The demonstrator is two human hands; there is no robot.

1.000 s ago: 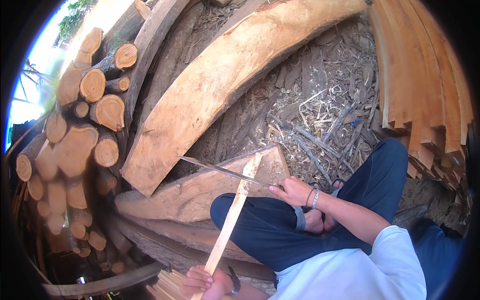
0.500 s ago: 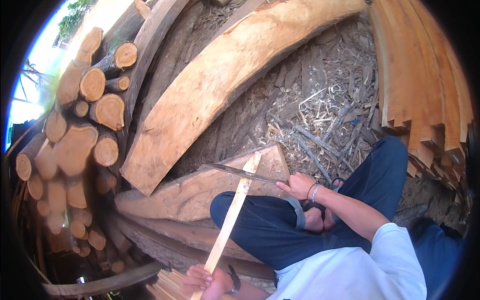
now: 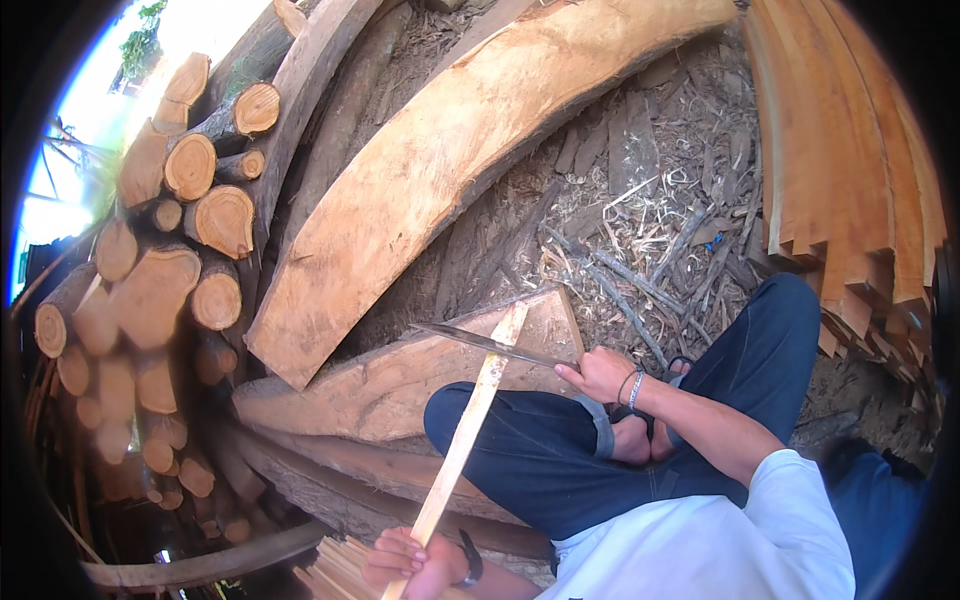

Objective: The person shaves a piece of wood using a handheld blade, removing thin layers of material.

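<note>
My left hand (image 3: 422, 562) is closed around the lower end of a long, pale wooden strip (image 3: 455, 462). The strip slants up across my leg, and its far end lies over a sawn slab of wood (image 3: 350, 396). In my right hand (image 3: 606, 378) is a long-bladed knife (image 3: 455, 334), its handle hidden by my fingers. The blade crosses the strip near its far end, its tip pointing left. Bark patches show on the strip around the blade. Beside my left hand lies a bundle of thin wooden strips (image 3: 338, 570).
Cut logs (image 3: 190, 167) are stacked at the left. A broad curved slab (image 3: 430, 165) stretches across the far side. Long planks (image 3: 835, 140) are piled at the right. Shavings and sticks (image 3: 630, 285) litter the ground. My bent legs (image 3: 760, 330) flank the work.
The view has shifted very slightly. Both hands keep their grips, and the blade stays across nearly the same spot on the strip.
</note>
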